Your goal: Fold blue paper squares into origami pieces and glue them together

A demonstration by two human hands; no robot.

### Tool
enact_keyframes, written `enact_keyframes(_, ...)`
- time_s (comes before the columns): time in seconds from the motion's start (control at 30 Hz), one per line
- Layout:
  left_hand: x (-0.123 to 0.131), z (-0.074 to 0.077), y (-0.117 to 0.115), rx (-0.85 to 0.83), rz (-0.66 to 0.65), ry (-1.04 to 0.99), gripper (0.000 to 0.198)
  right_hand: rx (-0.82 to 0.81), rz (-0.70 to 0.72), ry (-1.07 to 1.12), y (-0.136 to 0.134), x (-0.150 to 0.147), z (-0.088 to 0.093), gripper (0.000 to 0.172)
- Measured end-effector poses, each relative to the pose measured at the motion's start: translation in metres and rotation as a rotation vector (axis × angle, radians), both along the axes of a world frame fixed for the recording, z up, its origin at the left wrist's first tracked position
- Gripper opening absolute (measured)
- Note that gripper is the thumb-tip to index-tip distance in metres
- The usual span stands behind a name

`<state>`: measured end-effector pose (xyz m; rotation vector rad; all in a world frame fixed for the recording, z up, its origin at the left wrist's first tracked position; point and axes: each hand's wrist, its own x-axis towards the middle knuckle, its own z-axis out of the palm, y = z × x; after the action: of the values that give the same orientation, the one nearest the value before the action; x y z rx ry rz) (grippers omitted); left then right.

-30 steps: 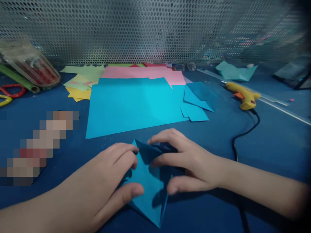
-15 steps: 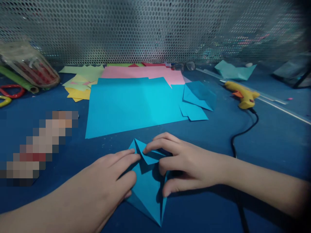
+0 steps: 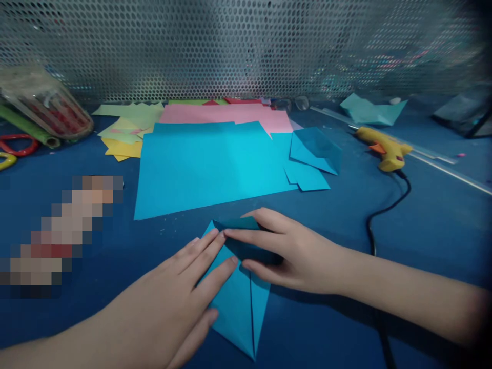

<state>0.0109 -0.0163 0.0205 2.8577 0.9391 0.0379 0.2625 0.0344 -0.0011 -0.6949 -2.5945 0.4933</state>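
A piece of folded blue paper (image 3: 235, 302) lies on the table in front of me, with creased triangular flaps and a point toward me. My left hand (image 3: 192, 287) rests on its left side, fingers stretched out flat across the surface. At the upper right of the paper, my right hand (image 3: 284, 251) grips a raised flap, its thumb and index finger on the near side. The fingertips of both hands meet close to the top corner. Part of the flap is hidden by the right hand.
Beyond the hands lie a large blue sheet (image 3: 192, 169), blue scraps (image 3: 315, 151) and pink paper (image 3: 226, 114). A yellow glue gun (image 3: 384, 148) with a black cord (image 3: 371, 220) is at right. Scissors handles (image 3: 19, 146) and a clear jar (image 3: 49, 102) stand left. A blurred-out object (image 3: 65, 230) lies nearer.
The right-hand flap has been lifted and swung up over the top right of the folded paper. My left fingers have straightened and spread toward the top corner; my right thumb has moved up.
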Motion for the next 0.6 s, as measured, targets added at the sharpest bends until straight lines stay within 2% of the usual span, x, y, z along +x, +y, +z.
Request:
enact_keyframes(0.13, 0.0, -0.004, -0.003, 0.009, -0.019, 0.036, 0.065, 0.057, -0.07, -0.066, -0.004, -0.004, -0.001, 0.045)
enact_keyframes(0.27, -0.004, -0.008, -0.006, 0.085, -0.007, 0.014, 0.067, 0.092, -0.102, -0.136, -0.006, -0.006, -0.001, 0.048)
enact_keyframes(0.47, -0.004, -0.006, -0.005, 0.105, 0.009, 0.004, 0.06, -0.032, -0.195, -0.144, -0.017, -0.009, 0.004, 0.048)
enact_keyframes(0.6, 0.002, -0.007, -0.005, 0.242, 0.009, 0.012, 0.054, -0.111, -0.244, -0.1, -0.023, -0.01, 0.007, 0.049)
